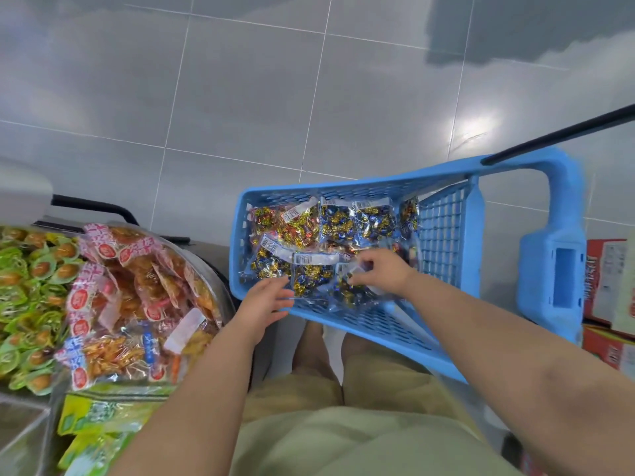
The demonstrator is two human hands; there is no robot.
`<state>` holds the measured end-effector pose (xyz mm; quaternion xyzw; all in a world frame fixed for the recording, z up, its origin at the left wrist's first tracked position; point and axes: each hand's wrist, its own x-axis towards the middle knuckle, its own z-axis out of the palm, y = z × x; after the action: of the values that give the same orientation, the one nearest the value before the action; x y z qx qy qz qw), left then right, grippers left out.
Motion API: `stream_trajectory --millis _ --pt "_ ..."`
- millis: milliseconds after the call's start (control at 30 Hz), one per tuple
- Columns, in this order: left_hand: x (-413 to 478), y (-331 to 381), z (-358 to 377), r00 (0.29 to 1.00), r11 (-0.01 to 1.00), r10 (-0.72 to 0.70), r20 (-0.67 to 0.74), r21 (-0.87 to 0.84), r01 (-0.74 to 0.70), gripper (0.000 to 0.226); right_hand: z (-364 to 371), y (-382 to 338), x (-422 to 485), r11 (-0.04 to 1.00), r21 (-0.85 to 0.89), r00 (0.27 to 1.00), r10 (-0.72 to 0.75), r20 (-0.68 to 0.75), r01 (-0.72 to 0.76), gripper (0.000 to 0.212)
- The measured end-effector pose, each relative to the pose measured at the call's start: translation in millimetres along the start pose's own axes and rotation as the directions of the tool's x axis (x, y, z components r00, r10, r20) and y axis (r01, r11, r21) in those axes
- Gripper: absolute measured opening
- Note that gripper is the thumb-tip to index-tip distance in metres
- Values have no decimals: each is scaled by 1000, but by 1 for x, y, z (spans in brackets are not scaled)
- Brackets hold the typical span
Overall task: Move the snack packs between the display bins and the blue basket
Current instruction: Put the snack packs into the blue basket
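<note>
- Over on the far left, the display bin (216,269) is sitting heaped. Green-wrapped packs (31,286) are crowding its outer side, and orange snack bags (137,297) with pink-and-white headers are piling up beside them, nearer the person.
- Coming across, the left hand (266,302) is reaching over the near wall of the blue basket (343,187). Its fingers are spread and fairly straight, gripping nothing. The fingertips are lying right at the edge of a clear bag, and I cannot tell whether they are touching it.
- In the middle, the snack packs (309,228) are lying flat and overlapping on the basket floor: clear bags of shiny wrapped sweets, barcode strips showing.
- Just right of that, the right hand (381,269) is curling fingers and thumb onto the top edge of the nearest pack (347,293), pinching it low inside the basket.
- My read on handling: these bags are looking light, soft and crinkly, with slippery film, so the sweets will likely be shifting as one lifts. The flat sealed header strip is looking like the firmest place to take hold, with the other hand supporting underneath.
- Farthest right, the basket's handle block (553,269) is standing up, and red cartons (604,280) are sitting stacked beyond it.
</note>
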<state>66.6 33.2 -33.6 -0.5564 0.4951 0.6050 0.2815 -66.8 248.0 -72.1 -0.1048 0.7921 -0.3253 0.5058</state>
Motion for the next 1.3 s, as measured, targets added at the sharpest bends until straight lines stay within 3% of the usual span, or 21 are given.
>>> stream_trajectory --millis 67,100,167,233,300,400,467,500,567,600,633,667,733,867,933,1000,1133,1233,1300 --pt "-5 4 -1 997 997 45 65 -69 -40 37 -10 -9 -5 950 306 993 95 -74 -68 27" --pt "-8 6 0 993 993 64 103 -101 -53 41 -13 -14 -5 881 459 986 159 -55 -117 32" --pt "-12 11 7 985 983 78 156 -174 -50 41 -12 -29 -6 649 739 972 231 34 -180 42" --pt "-18 17 19 983 960 54 174 -279 -3 30 -3 -47 -9 497 859 969 248 -8 -120 25" --pt "-23 24 31 978 886 35 207 -459 66 27 12 -60 -12 383 923 961 268 -66 -44 23" --pt "-27 31 40 963 739 72 258 -662 122 37 38 -72 -20 273 958 972 234 20 -86 24" --pt "-26 32 40 972 743 49 231 -658 119 41 45 -74 -23 346 929 968 246 48 -133 18" --pt "-24 31 40 978 751 36 204 -651 109 44 44 -70 -22 461 881 963 268 -21 -109 13" --pt "-17 28 37 993 776 7 119 -627 70 59 33 -54 -18 785 618 896 303 -325 -41 8" --pt "-11 25 35 998 797 -12 65 -602 49 73 24 -43 -15 905 421 825 285 -488 -64 14" --pt "-6 23 32 1000 819 -25 17 -574 30 85 14 -31 -12 957 261 756 263 -599 -127 27" --pt "-3 21 29 1000 836 -22 -9 -548 13 94 5 -18 -9 966 169 710 260 -654 -198 41" --pt "2 16 26 1000 867 23 -9 -498 -24 99 -8 3 -2 939 122 708 324 -627 -321 53" --pt "6 11 22 999 890 46 13 -454 -35 96 -20 30 8 840 191 741 539 -401 -508 41" --pt "6 11 21 998 857 23 56 -515 9 92 -20 36 5 832 185 737 550 -392 -523 40" --pt "4 14 21 995 830 10 99 -556 47 82 -16 37 -1 859 217 722 508 -470 -463 38" --pt "2 22 23 991 833 -11 133 -547 83 70 -13 21 -23 969 193 654 248 -715 -156 34" --pt "-2 31 29 991 852 -22 133 -516 88 74 -10 -8 -41 988 -144 652 -144 -745 55 34" --pt "-7 37 34 986 863 -11 168 -496 95 70 -3 -30 -47 893 -391 624 -438 -647 222 34"
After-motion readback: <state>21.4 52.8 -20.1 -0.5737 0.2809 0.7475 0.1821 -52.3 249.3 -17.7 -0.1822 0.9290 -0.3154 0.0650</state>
